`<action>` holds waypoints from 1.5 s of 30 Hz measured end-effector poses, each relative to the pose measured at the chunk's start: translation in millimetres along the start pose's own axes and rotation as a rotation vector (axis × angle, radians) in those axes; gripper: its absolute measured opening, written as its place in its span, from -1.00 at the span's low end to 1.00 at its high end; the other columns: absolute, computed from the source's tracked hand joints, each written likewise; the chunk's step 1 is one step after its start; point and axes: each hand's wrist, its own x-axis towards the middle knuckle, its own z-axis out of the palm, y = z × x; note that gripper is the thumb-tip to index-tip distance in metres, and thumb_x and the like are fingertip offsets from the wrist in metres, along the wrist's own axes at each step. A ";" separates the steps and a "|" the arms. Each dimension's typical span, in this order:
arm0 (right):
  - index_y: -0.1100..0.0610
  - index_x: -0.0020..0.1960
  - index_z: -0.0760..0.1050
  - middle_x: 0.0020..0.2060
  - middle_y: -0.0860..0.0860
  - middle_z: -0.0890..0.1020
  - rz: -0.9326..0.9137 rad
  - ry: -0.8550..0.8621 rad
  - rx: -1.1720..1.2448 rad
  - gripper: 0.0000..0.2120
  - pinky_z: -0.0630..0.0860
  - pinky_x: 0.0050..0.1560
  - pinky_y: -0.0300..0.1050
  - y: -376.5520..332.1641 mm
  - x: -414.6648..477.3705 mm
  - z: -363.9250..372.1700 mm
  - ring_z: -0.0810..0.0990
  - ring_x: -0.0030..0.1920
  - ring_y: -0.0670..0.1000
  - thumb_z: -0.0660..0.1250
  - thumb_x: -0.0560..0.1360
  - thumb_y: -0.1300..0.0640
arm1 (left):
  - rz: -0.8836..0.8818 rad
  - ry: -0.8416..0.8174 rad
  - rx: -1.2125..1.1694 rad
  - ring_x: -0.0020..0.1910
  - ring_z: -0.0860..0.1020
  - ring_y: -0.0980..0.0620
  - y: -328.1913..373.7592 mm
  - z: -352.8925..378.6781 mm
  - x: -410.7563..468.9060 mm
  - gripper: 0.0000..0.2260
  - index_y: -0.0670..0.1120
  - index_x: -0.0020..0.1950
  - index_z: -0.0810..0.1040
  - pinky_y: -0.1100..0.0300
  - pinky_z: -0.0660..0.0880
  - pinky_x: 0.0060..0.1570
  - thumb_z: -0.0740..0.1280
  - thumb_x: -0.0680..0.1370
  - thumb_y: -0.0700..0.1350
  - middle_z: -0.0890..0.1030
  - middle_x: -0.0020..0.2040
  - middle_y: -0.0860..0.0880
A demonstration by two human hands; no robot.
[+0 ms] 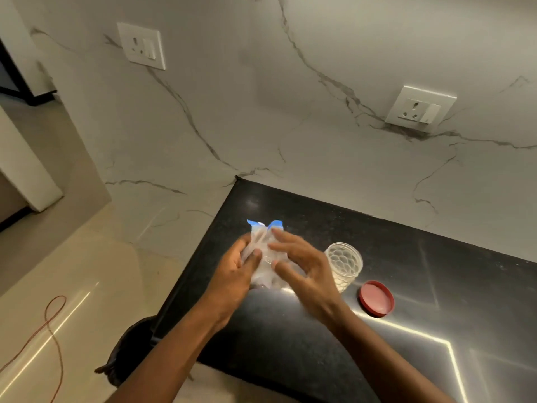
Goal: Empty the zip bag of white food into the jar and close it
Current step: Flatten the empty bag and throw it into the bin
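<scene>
A clear zip bag (263, 257) with a blue zip strip at its top stands on the black counter (421, 257), held between both hands. My left hand (236, 271) grips its left side with curled fingers and thumb. My right hand (302, 269) is blurred and touches the bag's right side with spread fingers. Just right of that hand stands a clear textured jar (344, 264), open, with white food in its bottom. The red lid (377, 298) lies flat on the counter to the jar's right.
The counter's left edge runs close to the bag, with a drop to the tiled floor. A dark bag (128, 353) hangs below that edge and a red cable (49, 324) lies on the floor. A marble wall with two sockets stands behind.
</scene>
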 end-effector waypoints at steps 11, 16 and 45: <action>0.10 -0.03 0.63 -0.20 0.10 0.66 0.239 -0.559 -0.245 -0.99 0.68 -0.17 0.21 -7.2 33.6 78.6 0.66 -0.25 0.03 0.44 0.56 0.19 | 0.151 0.094 0.577 0.08 0.66 0.29 7.1 -110.8 -53.5 -0.71 0.36 0.10 0.61 0.42 0.56 0.05 0.41 0.58 -0.07 0.69 0.03 0.34; 0.09 -0.01 0.71 -0.12 0.07 0.79 0.410 -0.441 0.221 -0.95 0.73 -0.23 -0.02 -2.8 2.2 146.5 0.79 -0.15 0.12 0.52 0.54 0.13 | 0.116 0.501 0.422 -0.02 0.72 0.13 -8.9 -161.7 -97.8 -0.63 0.20 0.12 0.60 0.24 0.66 -0.05 0.63 0.38 0.08 0.74 -0.01 0.10; 0.34 0.45 0.39 -0.05 0.19 0.66 1.417 0.274 0.292 -0.50 0.64 -0.30 -0.05 428.3 -57.0 613.8 0.68 -0.22 0.08 0.38 0.55 0.26 | -0.540 0.545 0.195 0.12 0.66 -0.02 -464.7 -431.9 -55.4 -0.71 -0.02 0.35 0.55 -0.03 0.58 0.19 0.42 0.63 -0.08 0.68 0.06 -0.05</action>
